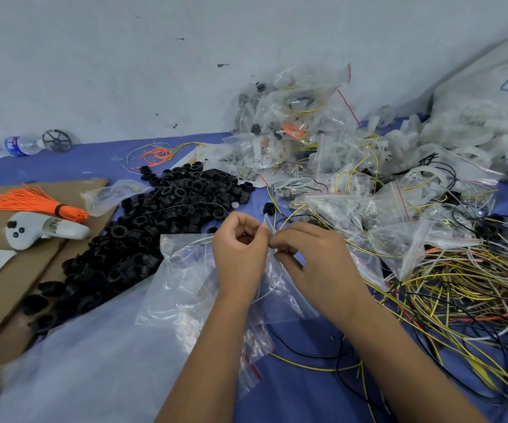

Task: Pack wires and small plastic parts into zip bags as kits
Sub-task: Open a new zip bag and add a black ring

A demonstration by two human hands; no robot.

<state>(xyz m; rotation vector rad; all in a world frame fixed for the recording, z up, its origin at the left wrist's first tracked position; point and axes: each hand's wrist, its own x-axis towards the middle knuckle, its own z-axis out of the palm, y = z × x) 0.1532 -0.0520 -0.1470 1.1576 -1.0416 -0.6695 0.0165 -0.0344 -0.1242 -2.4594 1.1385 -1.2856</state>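
Two hands at centre: left hand (240,248) and right hand (313,257), each grip pinching the top edge of a small clear zip bag (272,270) above the blue tabletop (301,389). Right: tangled yellow, black and orange wires (460,288). Left: heap of black plastic rings (155,215). Beyond: pile of filled zip bags (301,129).

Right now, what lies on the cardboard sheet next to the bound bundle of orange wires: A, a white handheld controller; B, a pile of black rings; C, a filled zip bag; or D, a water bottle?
A: the white handheld controller rests on the cardboard sheet just below the orange wire bundle.
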